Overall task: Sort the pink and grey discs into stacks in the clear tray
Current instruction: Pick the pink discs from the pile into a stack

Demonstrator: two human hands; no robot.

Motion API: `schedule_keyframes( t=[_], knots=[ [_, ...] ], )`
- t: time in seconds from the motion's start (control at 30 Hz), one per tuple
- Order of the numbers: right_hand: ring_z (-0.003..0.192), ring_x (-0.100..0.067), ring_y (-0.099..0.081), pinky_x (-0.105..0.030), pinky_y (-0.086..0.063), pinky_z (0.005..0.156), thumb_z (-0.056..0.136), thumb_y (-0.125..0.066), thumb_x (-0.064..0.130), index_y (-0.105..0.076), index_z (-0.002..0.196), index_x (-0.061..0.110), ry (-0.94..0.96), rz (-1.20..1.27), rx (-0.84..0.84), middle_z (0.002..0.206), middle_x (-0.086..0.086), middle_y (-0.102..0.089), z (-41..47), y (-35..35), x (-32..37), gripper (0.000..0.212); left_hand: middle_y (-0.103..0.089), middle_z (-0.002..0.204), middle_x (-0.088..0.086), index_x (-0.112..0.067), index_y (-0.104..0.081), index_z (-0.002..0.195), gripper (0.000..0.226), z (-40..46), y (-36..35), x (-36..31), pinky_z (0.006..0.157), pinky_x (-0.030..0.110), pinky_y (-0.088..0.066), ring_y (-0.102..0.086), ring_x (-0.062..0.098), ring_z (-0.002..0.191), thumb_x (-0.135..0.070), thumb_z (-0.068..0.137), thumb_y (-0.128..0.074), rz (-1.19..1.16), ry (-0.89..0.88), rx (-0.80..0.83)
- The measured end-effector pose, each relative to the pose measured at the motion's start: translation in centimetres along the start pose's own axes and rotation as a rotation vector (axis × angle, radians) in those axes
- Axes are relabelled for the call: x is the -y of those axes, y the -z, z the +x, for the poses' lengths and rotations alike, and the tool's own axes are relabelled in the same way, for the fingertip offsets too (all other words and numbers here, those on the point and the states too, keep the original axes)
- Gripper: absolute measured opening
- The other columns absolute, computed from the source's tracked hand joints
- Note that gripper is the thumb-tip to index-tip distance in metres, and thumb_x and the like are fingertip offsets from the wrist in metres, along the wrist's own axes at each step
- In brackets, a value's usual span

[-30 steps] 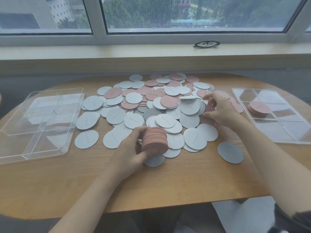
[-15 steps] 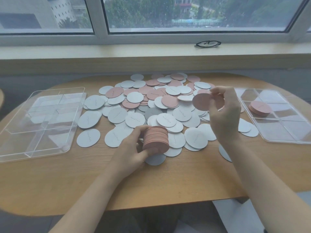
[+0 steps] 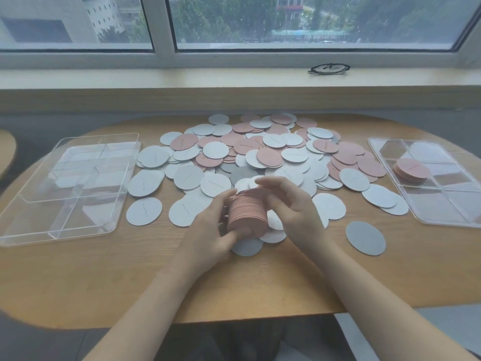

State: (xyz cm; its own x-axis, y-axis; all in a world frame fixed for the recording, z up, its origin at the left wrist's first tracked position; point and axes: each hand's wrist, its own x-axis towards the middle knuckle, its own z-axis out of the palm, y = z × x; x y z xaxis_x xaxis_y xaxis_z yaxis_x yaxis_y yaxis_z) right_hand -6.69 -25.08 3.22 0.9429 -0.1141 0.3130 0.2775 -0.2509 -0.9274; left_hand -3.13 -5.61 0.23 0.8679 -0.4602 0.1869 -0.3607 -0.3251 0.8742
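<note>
Far out past your left hand (image 3: pixel 208 231) sits a clear tray (image 3: pixel 65 188), holding no discs. That hand curls round the pink stack (image 3: pixel 247 214), cradling it so the discs stay aligned. Your right hand (image 3: pixel 291 209) has its fingers bent over the stack's top and side, probably squaring it. Beyond both hands lies the mixed disc pile (image 3: pixel 260 155); well beyond your right, a second tray (image 3: pixel 442 204) holds a short pink stack (image 3: pixel 411 171).

Pink disc stack (image 3: pixel 247 214): thick, tilted, held above table between both hands. Loose pink and grey discs (image 3: pixel 260 155): flat, overlapping, heaped mid-table. Right clear tray (image 3: pixel 442 204): short pink stack (image 3: pixel 411 170) in centre compartment. Left clear tray (image 3: pixel 65 188): compartmented, at table's left edge.
</note>
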Motion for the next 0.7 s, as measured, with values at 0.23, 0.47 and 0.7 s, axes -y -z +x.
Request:
schedule_keyframes(
  t=[0.23,0.47,0.7],
  knots=[
    [0.143,0.006,-0.02,-0.009,-0.018,0.112,0.097,-0.053,0.045,-0.017,0.157,0.027,0.043,-0.413,0.405,0.154,0.015,-0.028,-1.3,-0.2,-0.8,0.073,-0.038,0.154,-0.007,-0.027,-0.013,0.16,0.081,0.0,-0.4,0.1,0.115,0.037,-0.03,-0.035,0.013,0.134,-0.053,0.092,-0.048,0.454,-0.19,0.001],
    [0.137,-0.003,-0.034,-0.016,-0.025,0.112,0.095,-0.057,0.036,-0.027,0.154,0.017,0.149,-0.413,0.276,0.146,0.004,-0.04,-1.7,-0.4,-1.6,0.069,-0.036,0.152,-0.015,-0.031,-0.002,0.16,0.089,-0.2,-0.4,0.2,0.113,0.019,-0.028,-0.033,-0.002,0.138,-0.049,0.089,-0.052,0.354,-0.229,0.057],
    [0.13,-0.003,-0.038,-0.014,-0.027,0.107,0.094,-0.058,0.031,-0.033,0.148,0.02,0.155,-0.416,0.237,0.135,0.006,-0.042,-1.7,0.6,-1.4,0.061,-0.06,0.122,-0.007,-0.016,-0.043,0.152,0.064,-0.1,-0.3,0.8,0.097,0.033,-0.044,-0.053,0.01,0.107,-0.043,0.094,-0.051,0.442,-0.261,0.017]
  ],
)
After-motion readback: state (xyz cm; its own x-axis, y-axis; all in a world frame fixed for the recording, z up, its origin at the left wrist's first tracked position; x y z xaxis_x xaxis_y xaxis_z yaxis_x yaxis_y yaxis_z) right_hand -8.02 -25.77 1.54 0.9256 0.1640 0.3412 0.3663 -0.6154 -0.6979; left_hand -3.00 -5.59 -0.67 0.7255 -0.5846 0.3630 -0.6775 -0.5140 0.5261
